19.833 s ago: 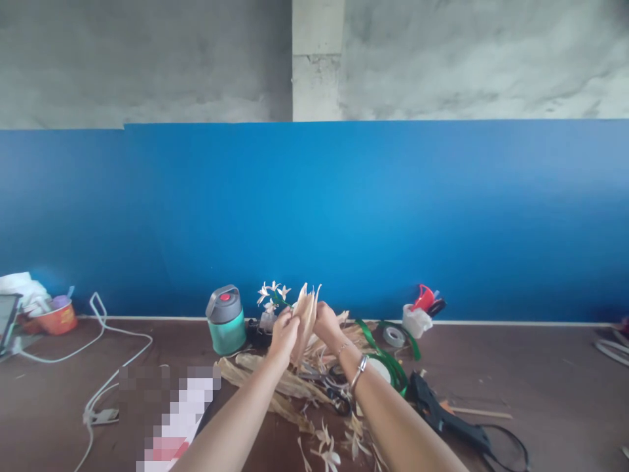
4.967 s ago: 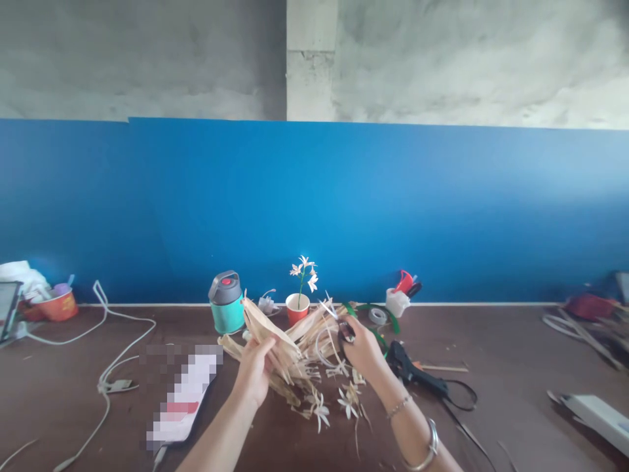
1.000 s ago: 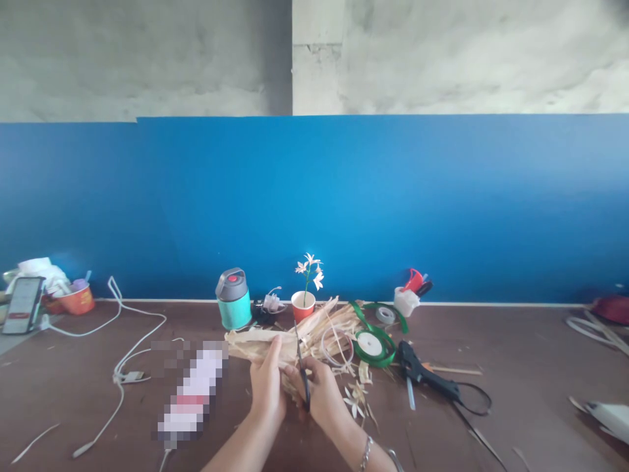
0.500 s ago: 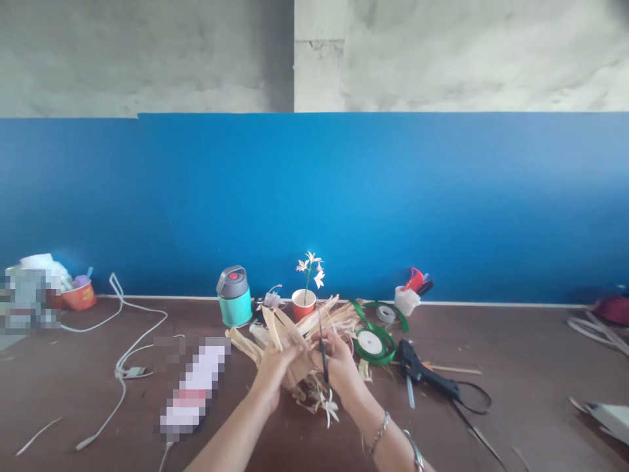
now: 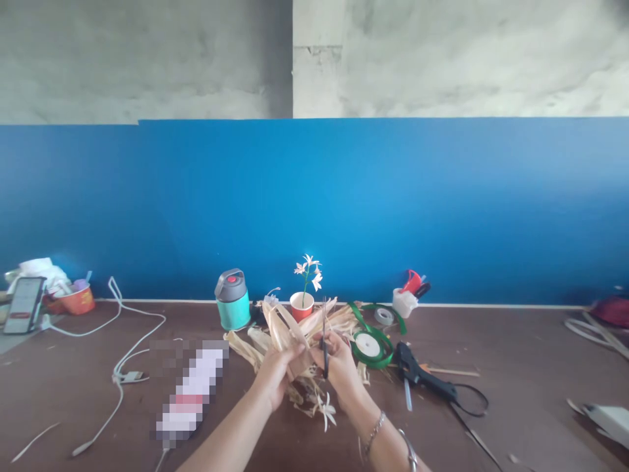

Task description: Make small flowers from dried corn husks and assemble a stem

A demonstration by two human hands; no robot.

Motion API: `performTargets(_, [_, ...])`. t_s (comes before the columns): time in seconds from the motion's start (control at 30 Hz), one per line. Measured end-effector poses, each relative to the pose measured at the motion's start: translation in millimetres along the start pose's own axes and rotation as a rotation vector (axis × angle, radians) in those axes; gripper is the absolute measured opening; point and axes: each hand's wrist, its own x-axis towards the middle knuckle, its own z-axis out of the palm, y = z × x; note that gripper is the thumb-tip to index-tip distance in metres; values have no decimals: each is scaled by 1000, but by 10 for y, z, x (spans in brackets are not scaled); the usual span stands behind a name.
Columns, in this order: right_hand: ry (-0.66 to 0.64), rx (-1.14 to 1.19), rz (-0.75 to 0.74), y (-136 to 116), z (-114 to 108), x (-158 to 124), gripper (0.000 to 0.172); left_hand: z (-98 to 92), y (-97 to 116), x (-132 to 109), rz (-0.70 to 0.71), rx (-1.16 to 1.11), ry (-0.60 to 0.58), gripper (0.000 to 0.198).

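My left hand point(image 5: 278, 373) is closed on a pale, dry corn husk point(image 5: 280, 328), with the thumb pressed on top of it. In my right hand point(image 5: 339, 364) is a pair of scissors point(image 5: 324, 351), its dark handle round the fingers and its blades pointing up and away. The scissors are just right of the held husk; whether the blades touch it I cannot tell. More dry husks point(image 5: 341, 319) lie in a heap behind and under both hands. A white husk flower point(image 5: 325, 411) rests on the table just below my hands.
Behind the heap, a red paper cup point(image 5: 301, 307) holds a stem of white flowers point(image 5: 308, 265). A teal jar point(image 5: 234, 305) stands left of it. To the right lie green ribbon rolls point(image 5: 376, 344), a black glue gun point(image 5: 427, 377) and a white cup of tools point(image 5: 405, 303). White cables point(image 5: 118, 354) cross the left side.
The view has tilted up slightly. The husk in my left hand has turned a little, showing more of its surface; the scissors stay in my right hand.
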Motion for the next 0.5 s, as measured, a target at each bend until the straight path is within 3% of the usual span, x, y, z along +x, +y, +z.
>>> performTargets(0.23, [26, 10, -60, -108, -52, 33, 38, 185, 19, 49, -31, -7, 73, 26])
performTargets(0.4, [-75, -31, 3, -82, -166, 58, 42, 66, 81, 106, 138, 89, 71, 43])
performTargets(0.5, [-175, -115, 80, 13, -207, 19, 48, 2, 91, 117, 158, 82, 81, 49])
